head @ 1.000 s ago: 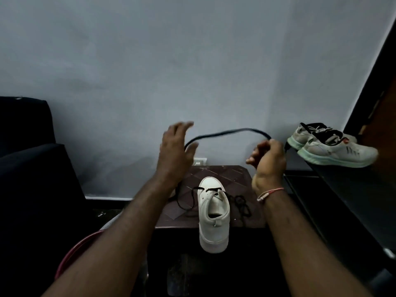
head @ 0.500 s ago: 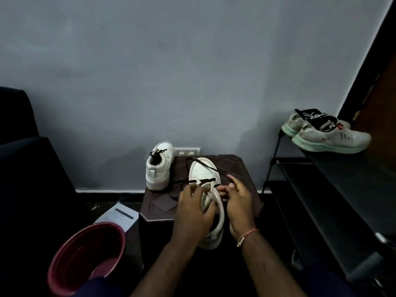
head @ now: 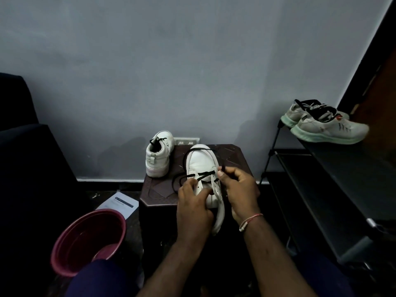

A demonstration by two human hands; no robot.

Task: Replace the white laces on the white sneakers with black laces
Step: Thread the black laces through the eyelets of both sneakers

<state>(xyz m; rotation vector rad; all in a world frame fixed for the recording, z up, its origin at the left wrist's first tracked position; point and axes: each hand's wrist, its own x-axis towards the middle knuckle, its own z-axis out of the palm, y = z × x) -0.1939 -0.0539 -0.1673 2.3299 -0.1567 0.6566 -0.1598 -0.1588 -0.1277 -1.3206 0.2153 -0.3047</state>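
Left-hand grip: left hand (head: 192, 202) holds the white sneaker (head: 202, 161) by its left side, fingers curled against the upper and thumb laid across the tongue.
Right-hand grip: right hand (head: 240, 189) pinches the tip of the black lace (head: 203, 174) between thumb and forefinger, just beside the right row of eyelets. A thread bracelet (head: 249, 221) circles the wrist.
Sneaker's place: on the dark brown stool (head: 158, 190), toe toward the wall, heel hanging over the near edge.
Lace's place: crosses the front eyelets. One slack loop lies on the stool left of the shoe, and another strand runs round the toe.
Change over one second: both hands were raised above the stool with the lace stretched in an arc between them; now both are down on the sneaker.
Change over half a second: hands were already at the shoe, and the hold looks much the same.
Hands: two.
Armchair: one, dark, at far left (head: 25, 168).
Basin: one, red, on the floor (head: 85, 232).
Sheet of paper: one, on the floor between basin and stool (head: 121, 203).
White sneakers: two; the second white sneaker (head: 159, 155) stands on the stool's far left corner, heel toward the camera.
Black laces: two; a second black lace (head: 157, 141) shows at that shoe's collar.
Wall socket: one, behind the stool (head: 186, 141).
Shoe rack: one, black, at right (head: 342, 189).
Running shoes: two, mint-soled, side by side on the rack's top shelf (head: 330, 130).
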